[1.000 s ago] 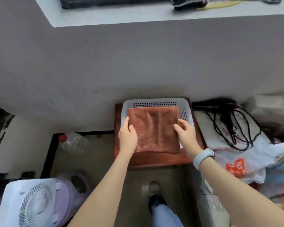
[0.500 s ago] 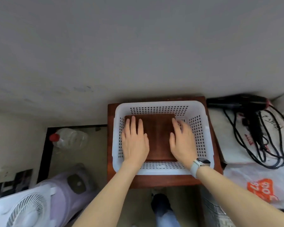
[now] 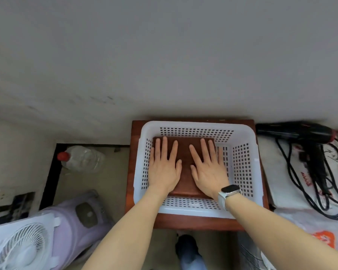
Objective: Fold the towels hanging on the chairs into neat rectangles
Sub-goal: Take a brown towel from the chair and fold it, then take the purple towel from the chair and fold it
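Both palms, left hand [image 3: 163, 168] and right hand [image 3: 209, 169], lie flat, grasping nothing, on the folded towel [image 3: 184, 152]; lifting carelessly could drag it askew in the basket [image 3: 242, 162].

Black hair dryer [image 3: 297, 132] with coiled black cord [image 3: 308, 184], right, on white plastic bags [image 3: 277, 172]. Clear plastic bottle, red cap [image 3: 80, 158], lying left on floor. White fan [image 3: 21, 248] and lilac appliance [image 3: 74, 221], near left.
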Tool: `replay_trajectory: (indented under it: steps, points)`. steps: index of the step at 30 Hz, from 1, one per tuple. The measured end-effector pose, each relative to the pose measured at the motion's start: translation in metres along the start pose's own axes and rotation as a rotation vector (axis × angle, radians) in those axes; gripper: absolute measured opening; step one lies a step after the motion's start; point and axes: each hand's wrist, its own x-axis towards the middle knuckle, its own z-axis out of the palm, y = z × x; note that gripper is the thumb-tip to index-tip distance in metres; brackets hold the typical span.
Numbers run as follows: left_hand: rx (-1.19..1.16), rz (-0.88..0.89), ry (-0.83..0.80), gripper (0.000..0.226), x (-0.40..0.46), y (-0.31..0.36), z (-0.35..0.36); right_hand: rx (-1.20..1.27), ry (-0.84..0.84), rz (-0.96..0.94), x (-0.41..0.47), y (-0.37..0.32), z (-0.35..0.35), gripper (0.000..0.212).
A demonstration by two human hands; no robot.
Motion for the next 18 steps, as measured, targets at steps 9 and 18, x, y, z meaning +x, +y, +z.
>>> replay_trajectory:
  steps: [9,18]
  points:
    - [-0.267,-0.177,0.278,0.042,-0.086,-0.04,-0.112,0.489,0.056,-0.107,-0.037,-0.062,-0.111,0.036]
    - [-0.374,-0.802,0.483,0.032,-0.349,-0.117,-0.151,0.468,-0.11,-0.64,-0.168,-0.228,-0.153,0.031]
